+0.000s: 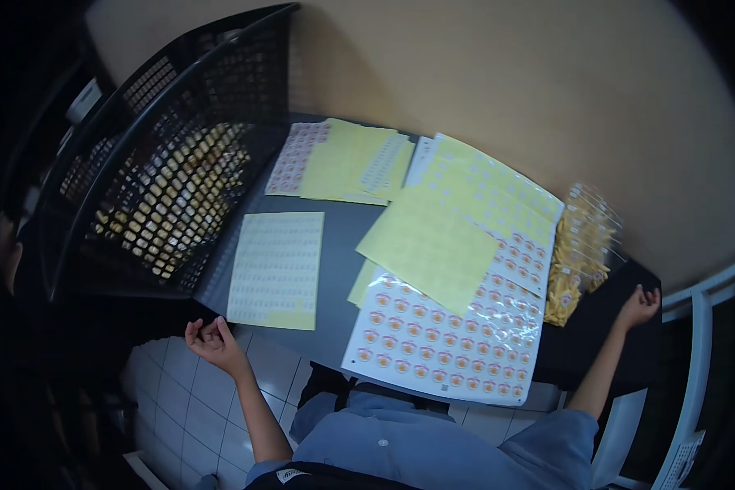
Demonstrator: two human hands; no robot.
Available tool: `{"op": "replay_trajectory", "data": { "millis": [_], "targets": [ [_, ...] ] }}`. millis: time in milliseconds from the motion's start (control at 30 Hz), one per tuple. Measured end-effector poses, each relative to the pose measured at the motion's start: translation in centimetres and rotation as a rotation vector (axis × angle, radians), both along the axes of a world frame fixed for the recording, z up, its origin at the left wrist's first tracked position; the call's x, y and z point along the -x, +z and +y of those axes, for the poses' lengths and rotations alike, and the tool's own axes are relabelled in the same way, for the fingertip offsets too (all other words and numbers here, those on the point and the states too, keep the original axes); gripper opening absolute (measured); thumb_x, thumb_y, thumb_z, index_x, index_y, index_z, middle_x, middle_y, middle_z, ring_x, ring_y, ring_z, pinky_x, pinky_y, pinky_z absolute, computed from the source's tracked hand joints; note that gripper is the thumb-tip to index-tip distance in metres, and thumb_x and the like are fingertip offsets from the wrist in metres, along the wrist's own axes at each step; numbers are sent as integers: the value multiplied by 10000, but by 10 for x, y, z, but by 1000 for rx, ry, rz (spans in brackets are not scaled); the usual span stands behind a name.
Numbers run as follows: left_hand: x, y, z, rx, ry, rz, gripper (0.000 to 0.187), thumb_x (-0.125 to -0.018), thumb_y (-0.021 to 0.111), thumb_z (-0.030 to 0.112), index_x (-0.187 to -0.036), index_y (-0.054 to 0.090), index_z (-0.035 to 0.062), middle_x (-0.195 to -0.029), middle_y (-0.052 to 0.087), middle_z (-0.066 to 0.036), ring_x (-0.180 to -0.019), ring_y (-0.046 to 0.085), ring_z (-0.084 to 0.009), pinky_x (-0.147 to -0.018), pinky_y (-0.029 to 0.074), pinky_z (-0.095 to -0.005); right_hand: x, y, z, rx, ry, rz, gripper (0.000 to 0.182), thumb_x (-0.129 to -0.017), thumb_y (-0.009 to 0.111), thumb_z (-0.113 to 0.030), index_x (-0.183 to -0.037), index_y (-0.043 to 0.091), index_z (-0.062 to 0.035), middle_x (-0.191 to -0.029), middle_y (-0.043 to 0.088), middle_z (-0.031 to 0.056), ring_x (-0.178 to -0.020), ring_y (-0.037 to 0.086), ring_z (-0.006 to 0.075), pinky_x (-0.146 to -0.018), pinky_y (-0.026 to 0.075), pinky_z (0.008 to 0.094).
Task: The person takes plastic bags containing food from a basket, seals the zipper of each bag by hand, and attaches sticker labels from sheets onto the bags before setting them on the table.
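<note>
My left hand (214, 345) is held palm up off the table's front left edge, its fingers apart, loosely bent and holding nothing. Nearest to it lies a pale sheet of small printed labels (276, 265). Over at the far right, my right hand (641, 308) is also bare, with fingers loosely curled and slightly apart. Left of that hand lie clear packets with yellow contents (578, 253). Large glossy sheets of round orange-and-pink stickers (433, 351) cover the table in front of me, partly under a yellow backing sheet (429, 241).
A black mesh basket (163, 90) with many small yellowish items inside stands at the left. More yellow sheets (343, 159) and a sticker sheet (290, 167) lie at the back of the grey table (339, 245). A beige wall (465, 65) rises behind.
</note>
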State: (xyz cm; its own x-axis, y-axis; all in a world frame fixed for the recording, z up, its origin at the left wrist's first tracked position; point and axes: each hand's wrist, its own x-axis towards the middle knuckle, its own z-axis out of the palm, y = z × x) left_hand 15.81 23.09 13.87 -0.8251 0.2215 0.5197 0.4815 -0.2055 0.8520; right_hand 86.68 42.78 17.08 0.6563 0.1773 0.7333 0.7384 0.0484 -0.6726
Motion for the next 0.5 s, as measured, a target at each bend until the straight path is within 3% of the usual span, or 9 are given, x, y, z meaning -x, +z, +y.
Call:
{"op": "replay_trajectory", "data": {
  "millis": [100,233,300,500],
  "targets": [
    [25,-3,-15,8,86,-38,482,-733,536,-84,-1131,289,30,-991,404,-86,-742,482,-96,-690,419,-198,44,56,22,-122,88,-12,361,-704,668,-94,-1016,500,-24,-844,468,50,-597,441,79,-567,410,198],
    [68,-9,-37,15,169,-144,448,-771,536,-7,-1146,292,29,-981,425,-90,-766,491,-106,-658,421,-196,171,136,60,-240,535,23,210,-796,573,-130,-969,524,-22,-779,481,8,-603,427,50,-544,383,171],
    [90,-15,-44,2,190,-209,402,-805,509,51,-1149,303,27,-1002,446,-113,-832,499,-136,-684,430,-212,232,166,78,-106,697,10,124,-821,530,-111,-908,560,-27,-739,486,-13,-621,414,34,-551,367,162],
    [160,-54,-72,24,185,-181,411,-794,518,44,-1148,310,30,-1047,439,-136,-898,490,-185,-777,425,-257,487,269,79,-204,1061,-654,87,-798,537,-39,-817,605,13,-727,487,14,-619,414,65,-565,353,178]
  ]
}}
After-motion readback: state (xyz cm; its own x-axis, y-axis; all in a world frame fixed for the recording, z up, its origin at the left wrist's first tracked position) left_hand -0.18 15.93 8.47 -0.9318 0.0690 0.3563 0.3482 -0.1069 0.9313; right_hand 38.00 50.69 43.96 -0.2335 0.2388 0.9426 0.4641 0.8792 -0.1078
